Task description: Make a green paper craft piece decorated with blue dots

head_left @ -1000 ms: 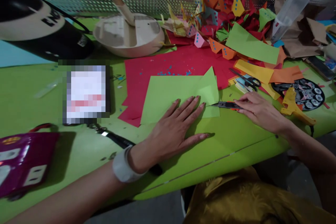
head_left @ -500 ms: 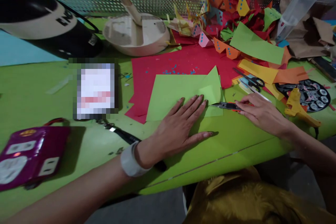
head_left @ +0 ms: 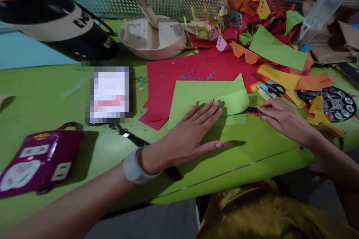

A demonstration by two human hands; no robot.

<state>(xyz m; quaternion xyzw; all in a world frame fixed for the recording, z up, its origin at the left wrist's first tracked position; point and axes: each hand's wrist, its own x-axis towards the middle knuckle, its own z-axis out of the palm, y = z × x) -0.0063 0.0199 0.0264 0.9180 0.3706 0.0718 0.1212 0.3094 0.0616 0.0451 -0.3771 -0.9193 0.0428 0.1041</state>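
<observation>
A light green sheet [head_left: 196, 93] lies over red paper [head_left: 159, 78] on the green table, its right part folded up and curling. My left hand [head_left: 193, 134] presses flat on the sheet's lower edge, fingers spread. At the sheet's right side, my right hand [head_left: 286, 119] grips a black and orange cutter [head_left: 254, 111]; its tip is hidden under the lifted paper. Scissors [head_left: 270, 86] lie just beyond my right hand, beside yellow and orange strips [head_left: 277, 76].
A yellow glue gun [head_left: 316, 114] and a black palette [head_left: 342, 102] are at the right. Cut paper bunting [head_left: 241, 15] is piled behind. On the left are a purple power box [head_left: 42, 160], a badge [head_left: 110, 93], a large bottle [head_left: 64, 18] and a round stand base [head_left: 151, 41].
The cutter has moved right, its blade now passing under the folded flap, which has bulged out to the right. The whole view has shifted slightly.
</observation>
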